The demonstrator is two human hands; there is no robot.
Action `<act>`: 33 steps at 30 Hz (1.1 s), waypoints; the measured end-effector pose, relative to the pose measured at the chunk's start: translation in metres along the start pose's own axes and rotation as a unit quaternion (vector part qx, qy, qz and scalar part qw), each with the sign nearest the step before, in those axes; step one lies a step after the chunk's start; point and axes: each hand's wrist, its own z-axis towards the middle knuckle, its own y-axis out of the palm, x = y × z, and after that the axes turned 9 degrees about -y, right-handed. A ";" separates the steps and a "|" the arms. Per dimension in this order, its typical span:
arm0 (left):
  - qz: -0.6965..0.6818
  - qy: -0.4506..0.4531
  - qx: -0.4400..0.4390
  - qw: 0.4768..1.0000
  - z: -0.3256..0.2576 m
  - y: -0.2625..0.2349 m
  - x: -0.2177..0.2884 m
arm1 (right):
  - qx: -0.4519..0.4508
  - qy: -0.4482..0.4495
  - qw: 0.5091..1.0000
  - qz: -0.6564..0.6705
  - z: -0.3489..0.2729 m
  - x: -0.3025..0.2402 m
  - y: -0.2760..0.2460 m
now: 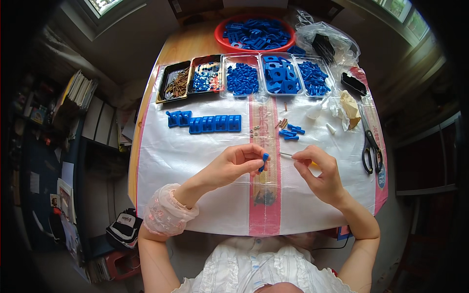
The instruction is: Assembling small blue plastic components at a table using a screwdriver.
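Between the thumb and fingers of my left hand (243,160) is a small blue plastic piece (264,162), held upright over the table's middle. My right hand (320,173) pinches a thin metal rod (286,154), its tip pointing left toward the blue piece but apart from it. Something yellow (315,165) shows under my right palm; I cannot tell whether it belongs to the rod. Just beyond my hands lie several loose blue pieces (289,134), several copper-coloured pins (282,123) and a few tiny nuts (254,131). Further left stand rows of blue clip-like blocks (215,123).
Across the back run a black tray of brass-coloured pins (178,84), a tray of small mixed parts (206,78) and clear trays of blue parts (243,79). Behind them is a red basin (220,41). Scissors (371,151), a white cone-shaped nozzle (330,128) and crumpled paper (350,110) lie right.
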 end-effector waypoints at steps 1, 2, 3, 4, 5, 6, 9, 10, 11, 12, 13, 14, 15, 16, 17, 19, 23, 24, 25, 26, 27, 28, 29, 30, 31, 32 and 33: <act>0.009 -0.005 -0.002 1.000 -0.001 0.002 0.000 | 0.003 0.010 1.000 0.016 0.000 -0.004 0.002; 0.018 -0.011 -0.004 1.000 -0.002 0.005 0.000 | 0.006 0.019 0.999 0.031 0.000 -0.007 0.003; 0.026 -0.016 -0.006 1.000 -0.002 0.009 0.000 | -0.002 0.012 0.999 0.047 -0.001 -0.008 0.006; 0.023 -0.016 -0.032 0.999 -0.002 0.012 0.001 | -0.009 0.005 0.998 0.062 -0.002 -0.009 0.008; 0.007 -0.014 -0.039 0.999 -0.001 0.016 -0.002 | -0.017 -0.003 0.997 0.078 -0.003 -0.010 0.011; -0.008 -0.011 -0.047 0.999 -0.001 0.021 -0.006 | -0.036 -0.015 0.994 0.104 -0.003 -0.010 0.013; -0.009 -0.012 -0.039 0.999 -0.003 0.029 -0.010 | -0.076 -0.039 0.989 0.122 -0.008 -0.009 0.018; -0.014 -0.004 -0.038 0.999 -0.003 0.030 -0.013 | -0.083 -0.019 0.985 0.148 -0.011 -0.007 0.019; -0.018 0.005 -0.037 0.999 -0.004 0.031 -0.014 | -0.076 -0.009 0.983 0.165 -0.011 -0.008 0.019; 0.034 0.027 0.009 0.999 -0.005 0.032 -0.013 | -0.070 0.002 0.981 0.181 -0.010 -0.009 0.020; 0.086 0.047 0.053 0.994 -0.007 0.033 -0.009 | -0.061 0.014 0.978 0.197 -0.009 -0.008 0.020; 0.137 0.067 0.096 0.984 -0.009 0.034 -0.004 | -0.046 0.018 0.978 0.204 -0.009 -0.006 0.019; 0.271 0.110 0.157 0.943 -0.011 0.031 0.004 | -0.030 0.022 0.977 0.211 -0.009 -0.002 0.017; 0.398 0.152 0.209 0.880 -0.012 0.024 0.015 | -0.011 0.028 0.976 0.215 -0.010 0.000 0.014; 0.516 0.189 0.262 0.794 -0.016 0.019 0.022 | 0.003 0.038 0.976 0.213 -0.008 0.000 0.012; 0.517 0.145 0.283 0.795 -0.020 0.014 0.022 | 0.030 0.057 0.976 0.208 -0.004 0.000 0.009; 0.502 0.110 0.273 0.813 -0.015 0.004 0.004 | 0.008 0.033 0.993 0.116 -0.001 -0.002 0.005; 0.505 0.107 0.274 0.811 -0.013 0.004 0.001 | 0.009 0.026 0.994 0.105 0.000 -0.002 0.004; 0.498 0.103 0.273 0.817 -0.010 0.003 -0.003 | 0.011 0.021 0.995 0.092 0.000 -0.002 0.003; 0.490 0.099 0.271 0.823 -0.008 0.001 -0.006 | 0.013 0.015 0.997 0.079 0.000 -0.002 0.002; 0.483 0.095 0.270 0.828 -0.006 -0.001 -0.008 | -0.009 0.016 0.998 0.054 0.001 -0.003 -0.002; 0.473 0.092 0.267 0.834 -0.005 -0.002 -0.009 | -0.032 0.015 0.999 0.031 0.002 -0.006 -0.007; 0.463 0.090 0.265 0.841 -0.005 -0.004 -0.010 | -0.054 0.014 0.998 0.007 0.003 -0.009 -0.010; 0.453 0.087 0.263 0.847 -0.005 -0.005 -0.010 | -0.067 0.019 0.998 -0.001 0.005 -0.012 -0.010; 0.440 0.088 0.252 0.858 -0.004 -0.007 -0.010 | -0.080 0.026 0.996 -0.011 0.006 -0.014 -0.012; 0.426 0.089 0.241 0.868 -0.003 -0.010 -0.009 | -0.092 0.032 0.995 -0.022 0.007 -0.016 -0.012; 0.412 0.089 0.230 0.877 -0.002 -0.013 -0.008 | -0.092 0.026 0.995 -0.019 0.009 -0.016 -0.011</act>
